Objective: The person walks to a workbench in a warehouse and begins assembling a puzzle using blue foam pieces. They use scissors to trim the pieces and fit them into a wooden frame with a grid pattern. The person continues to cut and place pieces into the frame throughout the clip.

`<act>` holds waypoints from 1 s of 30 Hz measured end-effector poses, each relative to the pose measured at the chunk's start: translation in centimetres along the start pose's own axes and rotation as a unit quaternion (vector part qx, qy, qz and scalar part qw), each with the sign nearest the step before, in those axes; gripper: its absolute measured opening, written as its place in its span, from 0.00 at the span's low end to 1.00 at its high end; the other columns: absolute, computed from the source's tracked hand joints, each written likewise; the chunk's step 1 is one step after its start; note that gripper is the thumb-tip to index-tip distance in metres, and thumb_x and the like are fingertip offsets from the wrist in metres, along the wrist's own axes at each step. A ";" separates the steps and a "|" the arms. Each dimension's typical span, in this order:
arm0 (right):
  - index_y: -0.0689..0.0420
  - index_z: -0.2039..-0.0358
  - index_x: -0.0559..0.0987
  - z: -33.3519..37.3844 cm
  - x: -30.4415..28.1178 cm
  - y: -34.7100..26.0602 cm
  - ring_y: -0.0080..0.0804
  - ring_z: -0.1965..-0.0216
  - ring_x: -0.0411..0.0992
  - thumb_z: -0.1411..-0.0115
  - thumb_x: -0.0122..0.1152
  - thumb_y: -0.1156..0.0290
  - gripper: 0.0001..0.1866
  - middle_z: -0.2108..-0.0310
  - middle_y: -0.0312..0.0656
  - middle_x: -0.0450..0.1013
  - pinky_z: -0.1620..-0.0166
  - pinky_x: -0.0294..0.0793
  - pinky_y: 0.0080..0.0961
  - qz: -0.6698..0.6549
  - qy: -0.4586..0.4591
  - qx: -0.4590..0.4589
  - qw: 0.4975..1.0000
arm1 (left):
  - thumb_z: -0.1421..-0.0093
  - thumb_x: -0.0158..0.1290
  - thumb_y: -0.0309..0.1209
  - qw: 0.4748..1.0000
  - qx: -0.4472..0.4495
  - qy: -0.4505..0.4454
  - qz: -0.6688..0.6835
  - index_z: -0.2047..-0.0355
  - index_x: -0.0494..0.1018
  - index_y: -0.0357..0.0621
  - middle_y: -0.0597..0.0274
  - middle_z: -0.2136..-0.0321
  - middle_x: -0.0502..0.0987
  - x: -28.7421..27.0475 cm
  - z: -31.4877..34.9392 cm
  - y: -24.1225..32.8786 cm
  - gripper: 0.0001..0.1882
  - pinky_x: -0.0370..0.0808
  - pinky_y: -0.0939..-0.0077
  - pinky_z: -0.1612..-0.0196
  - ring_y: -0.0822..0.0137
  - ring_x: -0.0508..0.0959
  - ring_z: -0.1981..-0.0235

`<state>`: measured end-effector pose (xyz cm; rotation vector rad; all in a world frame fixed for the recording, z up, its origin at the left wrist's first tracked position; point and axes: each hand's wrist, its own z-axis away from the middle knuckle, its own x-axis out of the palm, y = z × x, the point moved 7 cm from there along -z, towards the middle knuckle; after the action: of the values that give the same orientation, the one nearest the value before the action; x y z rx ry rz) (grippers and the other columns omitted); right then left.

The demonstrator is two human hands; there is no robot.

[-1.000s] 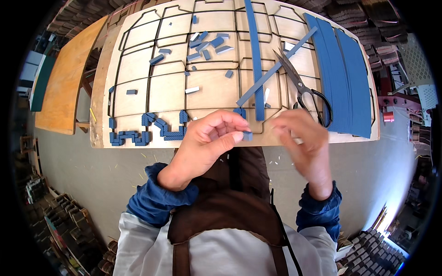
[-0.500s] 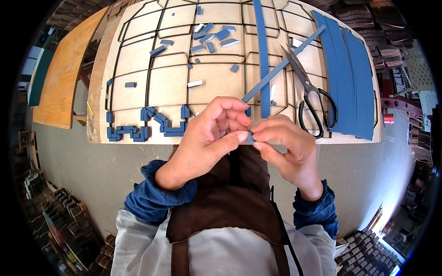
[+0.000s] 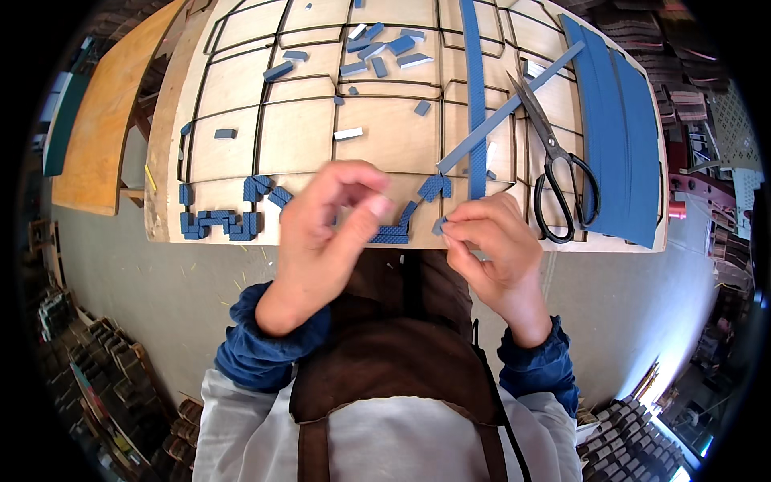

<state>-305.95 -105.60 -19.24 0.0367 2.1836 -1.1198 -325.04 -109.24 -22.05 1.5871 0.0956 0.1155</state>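
My right hand [image 3: 499,255] pinches a small blue foam piece [image 3: 438,226] between thumb and fingertips, just over the board's near edge. To its left, my left hand [image 3: 325,241] is raised, slightly blurred, with loosely curled fingers and nothing visible in them. Beneath the hands lies a pale wooden board [image 3: 385,153] with dark raised strips set into it. Textured blue foam blocks [image 3: 217,221] line some strips along the near edge; my left hand covers part of that row. A small white scrap [image 3: 391,263] shows against my brown apron.
Loose blue foam pieces [image 3: 377,50] are scattered farther up the board. Right of my hands are black-handled scissors [image 3: 554,161], a narrow foam strip [image 3: 514,104] crossing a longer strip [image 3: 477,96], and wide blue sheets [image 3: 618,145]. An orange-brown wooden panel [image 3: 104,120] stands at the left.
My hands have come apart: the left has moved left, away from the foam piece, which stays in the right fingers. A small white scrap has appeared below. The view has shifted slightly.
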 end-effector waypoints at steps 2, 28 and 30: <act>0.55 0.66 0.81 0.1 0.9 0.1 0.34 0.64 0.72 0.55 0.74 0.79 0.14 0.63 0.34 0.76 0.56 0.66 0.34 0.088 -0.015 -0.051 0.995 | 0.33 0.54 0.21 0.996 0.047 0.067 -0.031 0.53 0.73 0.35 0.62 0.60 0.78 -1.6 0.1 0.4 0.09 0.73 0.80 0.57 0.74 0.76 0.62; 0.55 0.65 0.80 -0.6 3.4 -0.3 0.34 0.60 0.73 0.57 0.73 0.78 0.16 0.62 0.33 0.75 0.53 0.66 0.36 0.177 -0.041 -0.092 0.979 | 0.35 0.56 0.21 0.986 0.120 0.099 -0.063 0.57 0.75 0.35 0.58 0.62 0.78 -3.0 0.5 -1.4 0.06 0.73 0.80 0.61 0.73 0.76 0.66; 0.55 0.65 0.80 -0.6 3.4 -0.3 0.33 0.60 0.73 0.56 0.72 0.78 0.16 0.62 0.33 0.75 0.53 0.66 0.35 0.180 -0.042 -0.093 0.978 | 0.35 0.55 0.20 0.985 0.122 0.099 -0.068 0.57 0.75 0.35 0.58 0.62 0.78 -3.0 0.5 -1.4 0.06 0.73 0.80 0.61 0.72 0.76 0.66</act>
<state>-309.04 -106.25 -20.77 0.2855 2.0899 -0.6999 -327.94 -110.10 -23.49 1.8054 0.3847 0.1592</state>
